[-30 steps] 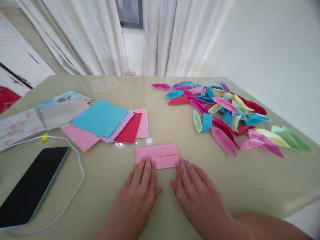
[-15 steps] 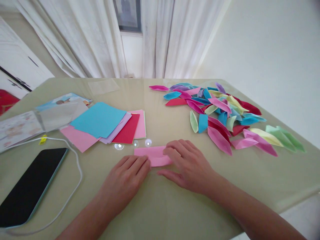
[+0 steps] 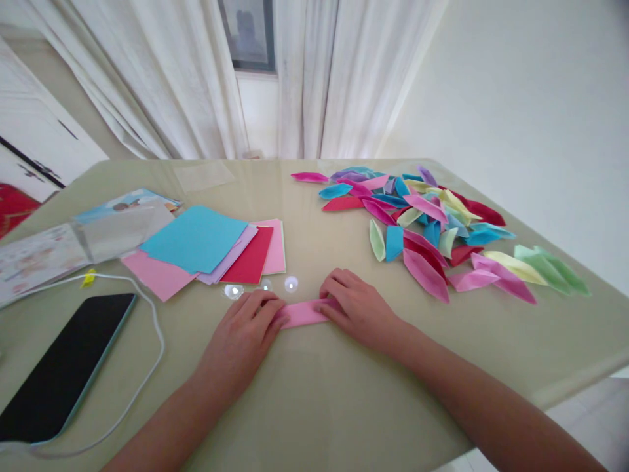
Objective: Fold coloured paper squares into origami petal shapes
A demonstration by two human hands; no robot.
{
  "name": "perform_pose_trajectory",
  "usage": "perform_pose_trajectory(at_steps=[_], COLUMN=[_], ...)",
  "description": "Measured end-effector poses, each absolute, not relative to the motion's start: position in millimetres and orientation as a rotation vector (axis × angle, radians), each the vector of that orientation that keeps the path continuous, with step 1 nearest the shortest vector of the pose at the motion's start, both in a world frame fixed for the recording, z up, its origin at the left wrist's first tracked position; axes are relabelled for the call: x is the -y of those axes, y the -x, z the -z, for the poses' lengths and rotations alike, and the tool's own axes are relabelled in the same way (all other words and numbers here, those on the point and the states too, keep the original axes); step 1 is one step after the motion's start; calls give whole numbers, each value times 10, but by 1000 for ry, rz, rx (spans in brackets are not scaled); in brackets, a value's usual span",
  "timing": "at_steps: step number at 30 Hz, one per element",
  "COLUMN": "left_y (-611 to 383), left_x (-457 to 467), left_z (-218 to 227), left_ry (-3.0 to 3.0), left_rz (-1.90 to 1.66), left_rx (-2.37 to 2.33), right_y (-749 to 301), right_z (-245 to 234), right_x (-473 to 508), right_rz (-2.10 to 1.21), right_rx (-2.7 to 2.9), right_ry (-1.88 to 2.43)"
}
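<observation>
A narrow folded strip of pink paper (image 3: 305, 314) lies on the table in front of me, its two ends partly covered by my fingers. My left hand (image 3: 249, 328) grips its left end between thumb and fingers. At the right end, my right hand (image 3: 358, 308) pinches the strip, thumb on the near side and curled fingers beyond. Just past the strip sit small clear round discs (image 3: 291, 284). Behind my left hand is a stack of square coloured papers, with a blue sheet (image 3: 196, 239) on top and a red sheet (image 3: 250, 255) beside it.
Many folded paper boat-like pieces (image 3: 427, 272) are heaped at the right back. On the left lie a black-screened phone (image 3: 69, 367), a white cable (image 3: 160, 341) and an open clear-and-printed packet (image 3: 115, 229). White curtains (image 3: 171, 78) hang behind the table (image 3: 324, 406).
The pink paper has become narrower, its near part folded over. My right hand's thumb has moved from below the paper onto it, and my left fingers have shifted to its left end.
</observation>
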State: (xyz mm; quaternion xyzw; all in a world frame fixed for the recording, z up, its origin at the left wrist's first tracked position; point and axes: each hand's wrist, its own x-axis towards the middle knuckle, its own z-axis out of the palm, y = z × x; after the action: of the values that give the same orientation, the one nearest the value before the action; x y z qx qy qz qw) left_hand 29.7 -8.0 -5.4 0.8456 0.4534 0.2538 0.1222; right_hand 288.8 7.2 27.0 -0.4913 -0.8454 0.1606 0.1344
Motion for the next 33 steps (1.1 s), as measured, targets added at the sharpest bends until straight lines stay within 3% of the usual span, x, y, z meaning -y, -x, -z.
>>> perform_pose_trajectory(at_steps=[9, 18, 23, 29, 33], left_y=[-314, -363, -405, -492, -552], left_x=[101, 201, 309, 430, 437], left_z=[-76, -274, -274, -247, -335], left_ry=[-2113, -1925, -1892, -1567, -1350], left_rz=[-609, -664, -702, -542, -451], left_rx=[-1341, -1043, -1133, -1012, -928], right_y=[-2965, -2903, -2855, -2824, -2858], right_z=[-347, -364, -361, -410, -449], right_x=[-122, -79, -26, 57, 52], right_rz=[-803, -1151, -1362, -1427, -1281], right_rx=[2370, 1799, 1582, 1542, 1633], right_ry=[1258, 818, 743, 836, 947])
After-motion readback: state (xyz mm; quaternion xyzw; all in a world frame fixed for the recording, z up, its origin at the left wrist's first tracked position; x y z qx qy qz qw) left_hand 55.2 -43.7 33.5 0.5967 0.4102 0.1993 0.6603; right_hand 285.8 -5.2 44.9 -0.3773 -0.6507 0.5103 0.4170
